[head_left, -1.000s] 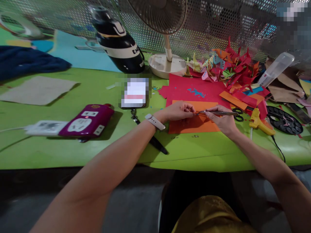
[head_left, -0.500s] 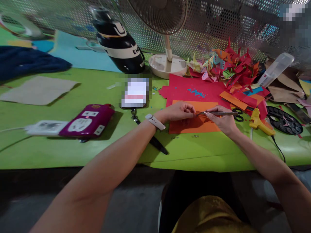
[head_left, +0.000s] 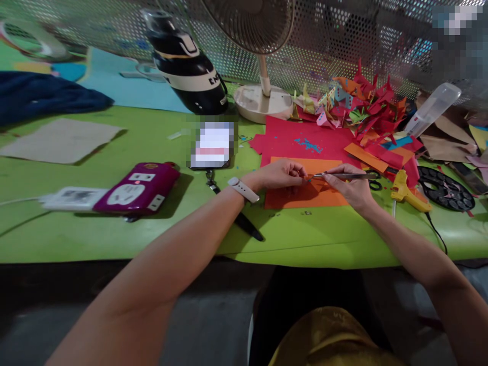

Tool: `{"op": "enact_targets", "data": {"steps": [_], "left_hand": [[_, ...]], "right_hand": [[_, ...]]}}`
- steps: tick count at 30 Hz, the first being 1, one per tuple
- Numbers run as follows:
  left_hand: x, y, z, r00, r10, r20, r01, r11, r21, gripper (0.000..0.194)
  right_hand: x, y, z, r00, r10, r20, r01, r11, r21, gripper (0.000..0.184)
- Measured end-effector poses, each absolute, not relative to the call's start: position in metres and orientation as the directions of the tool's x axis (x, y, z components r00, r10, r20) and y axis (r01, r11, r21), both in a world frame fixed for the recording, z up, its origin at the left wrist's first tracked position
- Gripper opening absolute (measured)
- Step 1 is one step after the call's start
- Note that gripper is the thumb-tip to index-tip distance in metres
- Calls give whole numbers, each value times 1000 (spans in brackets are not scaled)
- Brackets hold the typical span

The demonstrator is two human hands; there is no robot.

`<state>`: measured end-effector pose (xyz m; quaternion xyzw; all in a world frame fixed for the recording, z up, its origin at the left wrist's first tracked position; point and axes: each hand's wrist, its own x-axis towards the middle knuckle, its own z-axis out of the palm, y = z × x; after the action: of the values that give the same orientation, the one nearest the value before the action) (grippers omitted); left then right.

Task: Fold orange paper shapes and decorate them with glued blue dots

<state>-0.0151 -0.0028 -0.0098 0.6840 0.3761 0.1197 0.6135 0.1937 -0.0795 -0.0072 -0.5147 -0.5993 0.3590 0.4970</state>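
My left hand point(head_left: 284, 174), with a pale watch on the wrist, has thumb and fingers pinched at a folded piece of orange paper point(head_left: 317, 186). Fingers hide part of that piece. My right hand point(head_left: 351, 187) grips slim metal tweezers point(head_left: 343, 176), almost level, their tips pointing left at the left fingertips. A tiny bluish speck shows by the tips. Both hands are over a flat orange sheet point(head_left: 290, 200). Just behind it lies a red sheet point(head_left: 278, 134) with a scatter of small blue dots point(head_left: 308, 146).
Right of my hands are black-handled scissors point(head_left: 375, 184), a yellow glue gun point(head_left: 407, 192) and a black round tray point(head_left: 448, 189). Folded paper figures point(head_left: 366, 104) pile behind. A fan point(head_left: 263, 101), bottle point(head_left: 190, 71), phone point(head_left: 213, 145) and purple power adapter point(head_left: 139, 188) stand or lie leftward.
The tweezers have shifted very slightly at the left fingertips, and a bluish speck by their tips shows more plainly. My left hand stays in place.
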Motion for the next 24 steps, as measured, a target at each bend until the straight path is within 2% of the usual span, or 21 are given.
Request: {"op": "enact_targets", "data": {"steps": [6,11,18,24], "left_hand": [[-15,-3,-10,695,662,-280,342,39,939,5],[-16,0,-13,725,635,-268,319,35,947,13],[-17,5,-19,745,623,-240,300,9,954,17],[-17,5,-20,755,612,-234,282,18,959,20]], "right_hand": [[195,-79,-5,36,976,215,270,197,-943,24],[194,-79,-6,16,972,233,257,222,-941,20],[197,-76,-8,33,976,217,269,201,-942,27],[198,-73,-9,62,968,241,232,221,-947,23]]}}
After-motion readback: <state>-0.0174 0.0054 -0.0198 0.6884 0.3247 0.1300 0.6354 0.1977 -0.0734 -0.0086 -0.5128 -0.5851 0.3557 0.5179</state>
